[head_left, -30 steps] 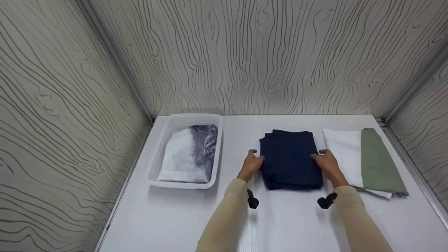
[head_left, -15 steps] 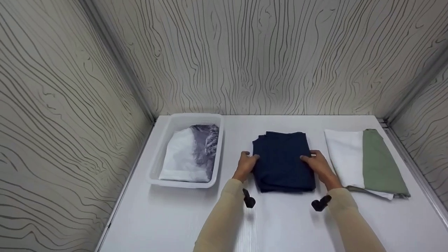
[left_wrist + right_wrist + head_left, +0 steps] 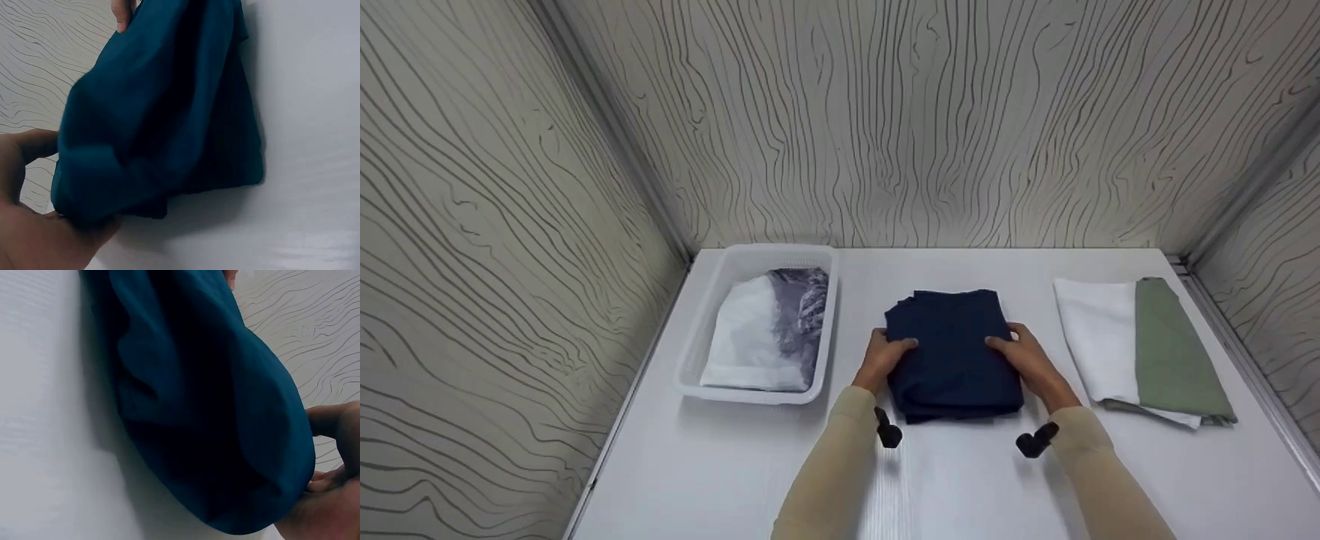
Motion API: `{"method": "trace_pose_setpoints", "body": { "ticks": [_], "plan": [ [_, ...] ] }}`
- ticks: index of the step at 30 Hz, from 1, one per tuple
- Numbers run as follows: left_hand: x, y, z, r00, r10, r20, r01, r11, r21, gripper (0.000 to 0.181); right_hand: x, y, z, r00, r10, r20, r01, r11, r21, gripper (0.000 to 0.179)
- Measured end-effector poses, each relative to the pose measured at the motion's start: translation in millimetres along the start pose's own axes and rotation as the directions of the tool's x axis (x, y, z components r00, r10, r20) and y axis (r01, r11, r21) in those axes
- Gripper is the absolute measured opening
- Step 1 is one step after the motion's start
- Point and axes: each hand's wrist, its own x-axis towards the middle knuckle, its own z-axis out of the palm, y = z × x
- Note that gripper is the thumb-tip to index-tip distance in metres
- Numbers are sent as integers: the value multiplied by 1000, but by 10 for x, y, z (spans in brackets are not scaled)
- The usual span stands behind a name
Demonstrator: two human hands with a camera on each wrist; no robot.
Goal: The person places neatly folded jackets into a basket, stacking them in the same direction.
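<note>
A folded navy garment (image 3: 952, 367) lies between my two hands, in the middle of the head view. My left hand (image 3: 883, 358) grips its left side with the thumb on top. On the opposite side my right hand (image 3: 1027, 363) holds the edge the same way, thumb over the upper layer. Up close in the left wrist view, the folded garment (image 3: 140, 112) looks teal and bulges over the white surface, its layers sagging apart. The right wrist view shows the garment's rounded edge (image 3: 275, 439) against my right hand (image 3: 332, 500); some fingers are hidden behind the fabric.
A white plastic basket (image 3: 684, 375) at the left contains a folded white and grey-purple printed garment (image 3: 750, 337). A folded white and green garment (image 3: 1174, 352) lies at the right of the white table (image 3: 720, 472). Wood-patterned panels (image 3: 885, 135) stand behind and at the sides.
Both hands have moved left and slightly nearer to me, bringing the folded navy garment with them, away from the white and green garment. The basket stays in place.
</note>
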Motion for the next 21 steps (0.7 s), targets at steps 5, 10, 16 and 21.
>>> {"method": "trace_pose_setpoints", "body": {
  "ticks": [5, 10, 16, 21],
  "plan": [
    [38, 0, 18, 1000, 10, -5, -10, 1000, -7, 83, 0, -24, 60, 1000, -7, 19, 6, 1000, 20, 88],
    [57, 67, 26, 998, 67, -3, -67, 998, -8, 78, -3, -43, 99, 999, -20, 31, 18, 999, 42, 89],
    [73, 104, -2, 994, 105, 31, -105, 994, -5, 80, 0, -44, 114, 999, -30, 16, 29, 998, 51, 88],
    [63, 58, -37, 992, 115, 48, -114, 993, -22, 81, -15, -32, 137, 998, -54, 14, 54, 997, 48, 90]
  ]
}}
